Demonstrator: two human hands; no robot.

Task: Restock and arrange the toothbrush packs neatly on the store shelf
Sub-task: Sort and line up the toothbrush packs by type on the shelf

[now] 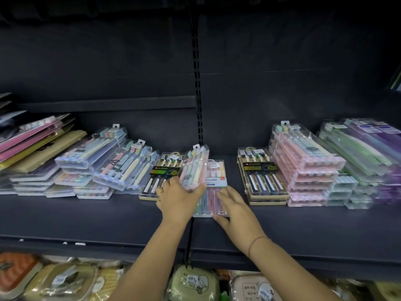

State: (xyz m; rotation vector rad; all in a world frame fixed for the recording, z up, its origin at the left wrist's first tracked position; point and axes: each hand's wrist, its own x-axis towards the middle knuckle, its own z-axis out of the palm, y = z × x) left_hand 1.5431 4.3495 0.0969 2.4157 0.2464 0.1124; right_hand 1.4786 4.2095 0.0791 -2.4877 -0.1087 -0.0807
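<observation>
Fingers of the left hand (pixel 180 197) curl round the near end of a pastel toothbrush pack (pixel 195 167), held tilted above the shelf (pixel 86 216), long axis near to far. Just right, a flat pack (pixel 214 181) lies parallel; the right hand (pixel 235 210) presses its near corner with straight fingers, likely steadying it.
</observation>
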